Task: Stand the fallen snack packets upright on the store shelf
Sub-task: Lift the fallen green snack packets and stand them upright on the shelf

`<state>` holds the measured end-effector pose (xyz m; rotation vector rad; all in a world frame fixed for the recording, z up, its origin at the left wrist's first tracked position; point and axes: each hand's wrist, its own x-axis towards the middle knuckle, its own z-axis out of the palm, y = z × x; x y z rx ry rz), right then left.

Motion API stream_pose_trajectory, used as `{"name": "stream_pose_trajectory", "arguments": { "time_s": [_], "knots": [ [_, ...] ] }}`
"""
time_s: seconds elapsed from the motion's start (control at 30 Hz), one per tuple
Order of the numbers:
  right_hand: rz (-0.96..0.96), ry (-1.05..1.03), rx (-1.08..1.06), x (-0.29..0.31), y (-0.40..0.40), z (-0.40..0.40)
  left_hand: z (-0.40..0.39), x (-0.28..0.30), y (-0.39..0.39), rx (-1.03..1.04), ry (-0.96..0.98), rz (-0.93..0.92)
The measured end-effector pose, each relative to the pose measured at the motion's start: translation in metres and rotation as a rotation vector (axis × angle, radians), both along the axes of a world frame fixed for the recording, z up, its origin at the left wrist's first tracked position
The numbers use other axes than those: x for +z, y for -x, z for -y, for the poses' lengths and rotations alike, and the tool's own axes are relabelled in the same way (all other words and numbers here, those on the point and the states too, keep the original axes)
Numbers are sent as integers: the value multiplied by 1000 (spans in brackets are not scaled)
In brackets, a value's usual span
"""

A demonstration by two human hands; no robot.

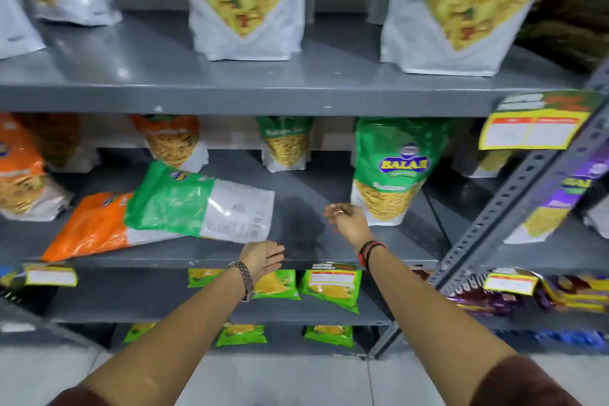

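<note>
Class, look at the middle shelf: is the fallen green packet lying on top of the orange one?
Yes, the fallen green packet lies flat with its left part overlapping the orange packet beneath it.

Bright, even overhead light leaves white glare on the fallen green packet (184, 201) and grey shelf (131, 69) at upper left, a soft shadow at mid-frame, motion blur throughout, and wide-angle bending toward the edges.

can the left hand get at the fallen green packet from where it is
Probably yes. The left hand is open at the shelf edge, just below the fallen green packet, whose white end faces it. Nothing lies between them, and the right hand is off to the side.
</note>
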<state>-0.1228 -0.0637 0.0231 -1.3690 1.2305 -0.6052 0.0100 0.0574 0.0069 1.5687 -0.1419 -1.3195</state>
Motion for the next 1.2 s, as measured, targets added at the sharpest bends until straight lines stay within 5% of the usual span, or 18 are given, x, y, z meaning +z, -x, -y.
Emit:
{"name": "stream_pose_trajectory", "arguments": {
  "time_s": [0.37,0.57,0.8,1.0,1.2],
  "knots": [
    [-312,271,368,38,-167,-25,-50,2,-95,231,-58,-52],
    [-412,109,517,32,-226,-13,-49,-12,-134,249,60,-127],
    [-413,20,348,21,-199,10,-36,-16,-130,184,126,-228],
    [-246,-125,21,16,-135,9,-9,3,-118,306,246,-8],
    [-13,-104,-123,29,-105,20,25,38,-134,-3,374,312]
  ]
}}
